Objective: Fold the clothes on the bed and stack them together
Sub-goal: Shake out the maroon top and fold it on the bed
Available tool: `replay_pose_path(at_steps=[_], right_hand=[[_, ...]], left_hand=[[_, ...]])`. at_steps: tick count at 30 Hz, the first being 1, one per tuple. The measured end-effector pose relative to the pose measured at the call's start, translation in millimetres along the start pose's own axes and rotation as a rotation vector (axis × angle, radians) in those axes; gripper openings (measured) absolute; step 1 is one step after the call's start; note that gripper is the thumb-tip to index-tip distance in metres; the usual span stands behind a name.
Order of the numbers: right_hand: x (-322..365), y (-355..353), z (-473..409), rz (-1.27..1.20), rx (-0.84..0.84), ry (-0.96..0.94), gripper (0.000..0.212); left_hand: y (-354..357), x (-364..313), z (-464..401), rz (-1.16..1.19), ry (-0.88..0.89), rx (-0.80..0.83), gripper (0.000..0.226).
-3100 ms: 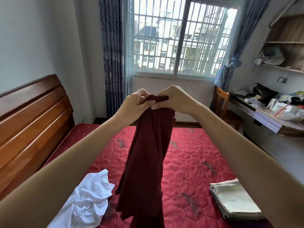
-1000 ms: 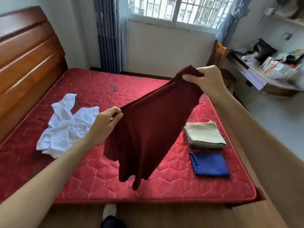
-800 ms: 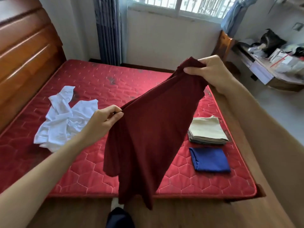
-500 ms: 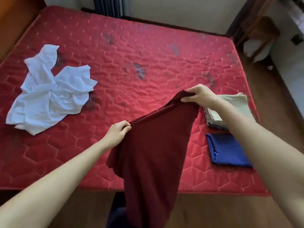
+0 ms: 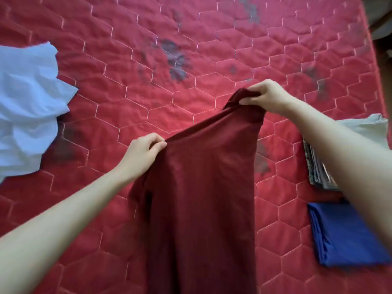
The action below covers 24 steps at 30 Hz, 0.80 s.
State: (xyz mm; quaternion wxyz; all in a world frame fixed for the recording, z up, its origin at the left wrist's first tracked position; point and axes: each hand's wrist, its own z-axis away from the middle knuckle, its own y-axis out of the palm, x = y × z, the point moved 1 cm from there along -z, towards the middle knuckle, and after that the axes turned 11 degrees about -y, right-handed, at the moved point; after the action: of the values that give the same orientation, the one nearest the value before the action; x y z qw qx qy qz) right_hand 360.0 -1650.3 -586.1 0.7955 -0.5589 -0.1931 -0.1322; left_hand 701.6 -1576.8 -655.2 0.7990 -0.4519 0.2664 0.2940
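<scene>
Lowered from chest height, the maroon garment (image 5: 203,198) now hangs over the red quilted bed (image 5: 191,28), its long axis running near to far, top edge slanting up to the right. Both hands pinch that soft, matte edge: left hand (image 5: 142,153) nearer, right hand (image 5: 267,96) farther. A crumpled white garment (image 5: 27,111) lies left; a folded beige stack (image 5: 318,170) and folded blue cloth (image 5: 347,234) lie right.

A home bedroom: red quilted mattress (image 5: 148,102) strewn with clothes, crumpled white garment (image 5: 27,111), folded stack (image 5: 318,166).
</scene>
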Motion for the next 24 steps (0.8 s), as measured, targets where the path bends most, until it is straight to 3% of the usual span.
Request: replay_pose_path(at_steps=[3, 5, 9, 17, 20, 24], right_hand=[[0, -14, -66, 0.008, -0.164, 0.063, 0.044], [-3, -8, -94, -0.001, -0.25, 0.181, 0.058], [-1, 48, -94, 0.014, -0.217, 0.279, 0.062], [19, 205, 80, 0.069, -0.223, 0.241, 0.062], [17, 253, 155, 0.108, -0.14, 0.268, 0.064], [15, 299, 233, 0.199, -0.074, 0.206, 0.064]], left_hand=[[-12, -23, -74, -0.088, 0.013, -0.112, 0.019], [-11, -28, -111, -0.17, -0.089, -0.156, 0.035], [14, -20, -118, -0.24, -0.13, -0.172, 0.053], [96, 82, 37, -0.342, -0.203, -0.178, 0.071], [123, 115, 96, -0.399, -0.259, -0.157, 0.073], [153, 132, 151, -0.455, -0.202, -0.146, 0.07]])
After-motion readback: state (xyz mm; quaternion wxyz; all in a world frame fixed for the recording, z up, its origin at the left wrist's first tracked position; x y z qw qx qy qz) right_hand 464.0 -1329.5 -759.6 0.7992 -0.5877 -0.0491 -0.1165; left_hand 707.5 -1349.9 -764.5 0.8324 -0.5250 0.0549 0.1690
